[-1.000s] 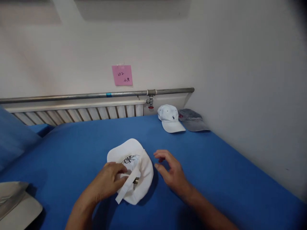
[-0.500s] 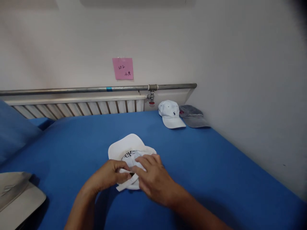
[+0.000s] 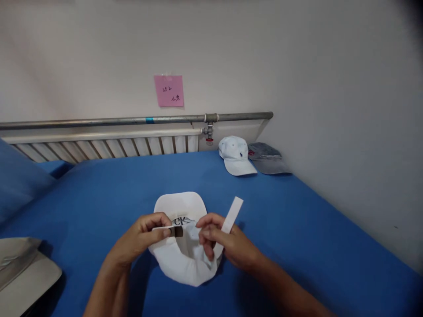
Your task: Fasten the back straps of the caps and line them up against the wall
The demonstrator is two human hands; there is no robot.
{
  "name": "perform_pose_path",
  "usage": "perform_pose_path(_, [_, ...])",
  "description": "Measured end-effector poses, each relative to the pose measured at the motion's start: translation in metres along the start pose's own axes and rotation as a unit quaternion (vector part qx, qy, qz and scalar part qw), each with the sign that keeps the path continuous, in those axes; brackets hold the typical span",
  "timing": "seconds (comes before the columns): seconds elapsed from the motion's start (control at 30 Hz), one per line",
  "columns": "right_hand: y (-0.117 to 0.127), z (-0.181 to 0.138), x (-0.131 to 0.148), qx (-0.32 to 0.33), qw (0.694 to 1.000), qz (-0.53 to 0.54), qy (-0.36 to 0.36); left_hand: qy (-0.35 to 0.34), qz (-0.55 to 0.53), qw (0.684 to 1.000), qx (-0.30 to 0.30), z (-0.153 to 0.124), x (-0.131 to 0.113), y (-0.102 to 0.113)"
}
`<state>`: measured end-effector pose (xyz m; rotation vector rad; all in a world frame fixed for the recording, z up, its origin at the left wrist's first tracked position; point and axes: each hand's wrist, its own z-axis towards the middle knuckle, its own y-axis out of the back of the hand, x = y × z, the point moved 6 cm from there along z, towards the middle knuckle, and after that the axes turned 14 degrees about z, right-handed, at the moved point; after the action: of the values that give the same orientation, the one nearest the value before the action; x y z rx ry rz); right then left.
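A white cap [image 3: 180,264] with a black "CK" logo lies on the blue sheet [image 3: 297,229] in front of me, its back opening toward me. My left hand [image 3: 145,240] pinches the short strap end with the dark buckle [image 3: 177,231]. The long white strap [image 3: 231,215] is held by my right hand [image 3: 220,242], fingers closed on it, and its free end sticks up to the right. The two strap ends are apart.
A white cap [image 3: 235,155] and a grey cap [image 3: 267,157] rest at the far right by the wall. A beige hat [image 3: 23,277] lies at the lower left. A metal pipe [image 3: 132,119] and radiator [image 3: 105,147] run along the back wall under a pink note [image 3: 168,90].
The strap was joined across the cap's back a second ago. My right hand came onto the cap, and now the strap is pulled out of the buckle and held apart.
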<state>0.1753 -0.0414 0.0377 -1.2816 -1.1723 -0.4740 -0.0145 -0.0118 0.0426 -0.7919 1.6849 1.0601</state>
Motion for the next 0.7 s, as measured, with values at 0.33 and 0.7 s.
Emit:
perform_pose_path(0.33, [0.028, 0.015, -0.009, -0.115, 0.989, -0.089, 0.005, -0.01, 0.009, 0.999, 0.043, 0.007, 0.004, -0.014])
perform_pose_path(0.7, [-0.016, 0.004, -0.011, -0.001, 0.769, -0.614, 0.176, -0.119, 0.06, 0.985, 0.113, 0.01, -0.016, -0.032])
